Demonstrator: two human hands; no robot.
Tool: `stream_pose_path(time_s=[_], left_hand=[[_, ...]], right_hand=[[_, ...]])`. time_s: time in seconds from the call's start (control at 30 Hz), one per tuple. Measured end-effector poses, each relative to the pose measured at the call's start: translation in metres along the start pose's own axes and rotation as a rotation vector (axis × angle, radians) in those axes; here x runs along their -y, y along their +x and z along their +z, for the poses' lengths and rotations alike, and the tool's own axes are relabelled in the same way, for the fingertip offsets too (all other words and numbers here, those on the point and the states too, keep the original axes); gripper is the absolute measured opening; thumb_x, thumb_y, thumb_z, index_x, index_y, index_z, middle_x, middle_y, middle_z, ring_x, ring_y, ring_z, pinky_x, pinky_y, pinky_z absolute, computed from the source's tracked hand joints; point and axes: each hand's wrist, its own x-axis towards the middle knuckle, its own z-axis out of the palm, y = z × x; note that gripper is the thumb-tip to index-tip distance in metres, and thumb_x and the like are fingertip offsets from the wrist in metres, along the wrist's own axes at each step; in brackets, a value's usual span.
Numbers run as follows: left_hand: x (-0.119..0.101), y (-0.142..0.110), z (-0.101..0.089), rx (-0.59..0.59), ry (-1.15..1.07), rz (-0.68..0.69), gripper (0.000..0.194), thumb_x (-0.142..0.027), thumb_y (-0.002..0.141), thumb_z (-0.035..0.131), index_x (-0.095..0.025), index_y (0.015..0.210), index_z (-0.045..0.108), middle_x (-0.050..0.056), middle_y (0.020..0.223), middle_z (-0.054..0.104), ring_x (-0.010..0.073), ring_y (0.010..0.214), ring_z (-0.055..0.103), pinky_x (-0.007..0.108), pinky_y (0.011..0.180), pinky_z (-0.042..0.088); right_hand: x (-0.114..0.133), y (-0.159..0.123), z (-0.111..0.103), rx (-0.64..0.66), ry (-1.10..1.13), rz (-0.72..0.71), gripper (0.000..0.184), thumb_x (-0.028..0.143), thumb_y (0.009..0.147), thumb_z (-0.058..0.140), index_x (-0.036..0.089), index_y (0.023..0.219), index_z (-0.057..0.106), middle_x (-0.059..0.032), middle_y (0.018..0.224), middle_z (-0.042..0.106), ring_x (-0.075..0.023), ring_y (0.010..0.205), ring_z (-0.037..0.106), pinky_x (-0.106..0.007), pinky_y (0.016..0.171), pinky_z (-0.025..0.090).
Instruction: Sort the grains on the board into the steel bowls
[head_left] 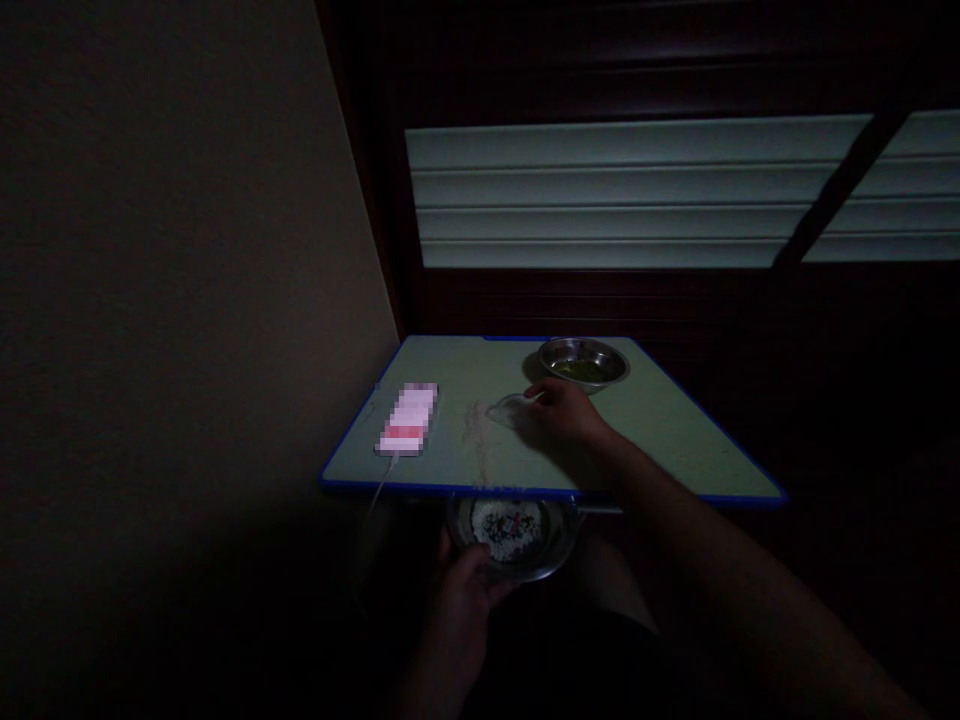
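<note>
My left hand (469, 585) grips the near rim of a steel bowl (559, 555) holding white grains with a few dark bits, held just below the table's front edge. My right hand (568, 410) rests on the pale green table (675, 430), fingers closed on a small clear plastic piece (508, 408). A thin line of white grains (478, 445) lies on the table left of that hand, running toward the front edge above the bowl.
A second steel bowl (583, 361) with something greenish sits at the table's back. A lit phone (407, 418) with a cable lies on the left. A wall stands at left, a shuttered window behind. The room is dark.
</note>
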Motion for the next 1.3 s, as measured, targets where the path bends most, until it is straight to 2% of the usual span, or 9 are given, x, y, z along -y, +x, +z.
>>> stream_pose_path(time_s=[0.13, 0.27, 0.53, 0.83, 1.3], left_hand=[[-0.002, -0.003, 0.002, -0.009, -0.02, 0.0, 0.067, -0.018, 0.075, 0.061, -0.034, 0.137, 0.042, 0.007, 0.128, 0.063, 0.027, 0.103, 0.065, 0.049, 0.084, 0.054], [-0.001, -0.005, 0.0, 0.018, -0.053, 0.02, 0.068, -0.019, 0.076, 0.06, -0.035, 0.139, 0.041, 0.007, 0.129, 0.063, 0.0265, 0.108, 0.063, 0.047, 0.087, 0.053], [-0.002, -0.009, 0.001, -0.013, -0.027, 0.013, 0.069, -0.022, 0.075, 0.062, -0.036, 0.139, 0.042, 0.005, 0.128, 0.065, 0.0255, 0.109, 0.063, 0.043, 0.088, 0.052], [0.0, -0.007, 0.001, -0.026, -0.031, 0.019, 0.067, -0.021, 0.073, 0.063, -0.035, 0.136, 0.046, 0.006, 0.124, 0.066, 0.027, 0.108, 0.063, 0.047, 0.088, 0.052], [0.001, -0.002, 0.004, 0.016, -0.049, 0.005, 0.068, -0.018, 0.074, 0.062, -0.035, 0.137, 0.044, 0.008, 0.131, 0.062, 0.0283, 0.108, 0.063, 0.048, 0.087, 0.053]], right_hand=[[0.001, 0.038, 0.013, -0.014, -0.055, 0.012, 0.017, 0.009, 0.076, 0.065, 0.012, 0.092, 0.07, -0.0042, 0.071, 0.068, -0.0098, 0.058, 0.058, -0.017, 0.051, 0.041], [0.003, 0.065, 0.03, -0.016, -0.094, 0.009, 0.019, 0.01, 0.076, 0.065, 0.013, 0.093, 0.072, -0.0054, 0.076, 0.07, -0.0094, 0.059, 0.058, -0.017, 0.053, 0.041], [0.009, 0.091, 0.044, 0.045, -0.152, -0.013, 0.025, 0.008, 0.073, 0.067, 0.016, 0.095, 0.075, -0.0057, 0.08, 0.074, -0.012, 0.062, 0.062, -0.02, 0.059, 0.045], [0.008, 0.086, 0.037, 0.15, -0.148, -0.014, 0.024, 0.007, 0.067, 0.072, 0.015, 0.09, 0.077, -0.0033, 0.072, 0.073, -0.011, 0.058, 0.061, -0.019, 0.058, 0.046], [-0.001, 0.045, 0.022, 0.178, -0.092, -0.061, 0.023, 0.004, 0.069, 0.067, 0.013, 0.088, 0.076, -0.0029, 0.07, 0.071, -0.0111, 0.061, 0.06, -0.019, 0.057, 0.045]])
